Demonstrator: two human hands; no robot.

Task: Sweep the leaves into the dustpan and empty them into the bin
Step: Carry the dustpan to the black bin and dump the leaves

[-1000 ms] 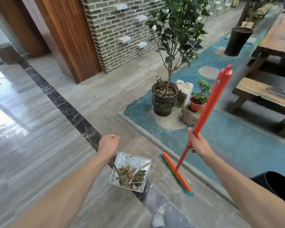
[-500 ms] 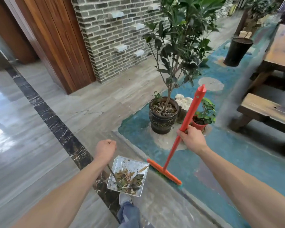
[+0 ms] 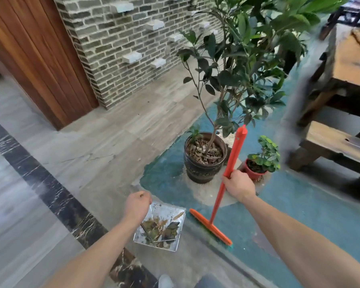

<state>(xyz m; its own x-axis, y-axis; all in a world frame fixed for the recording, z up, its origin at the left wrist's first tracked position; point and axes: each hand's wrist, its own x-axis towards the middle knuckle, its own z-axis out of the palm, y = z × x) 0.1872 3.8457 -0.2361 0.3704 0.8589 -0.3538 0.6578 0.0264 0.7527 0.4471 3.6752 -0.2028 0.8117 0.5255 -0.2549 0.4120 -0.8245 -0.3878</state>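
The left hand is curled tight around the thin handle of a shiny metal dustpan. Dry leaves lie inside the pan, which hangs above the floor. The right hand grips the stick of an orange broom. The broom head sits at 3 o'clock from the dustpan, just beside it. A big potted plant stands at 12 o'clock from the broom head, with a small red pot near it.

Shiny metal dustpan; orange plastic broom — rough brick wall.
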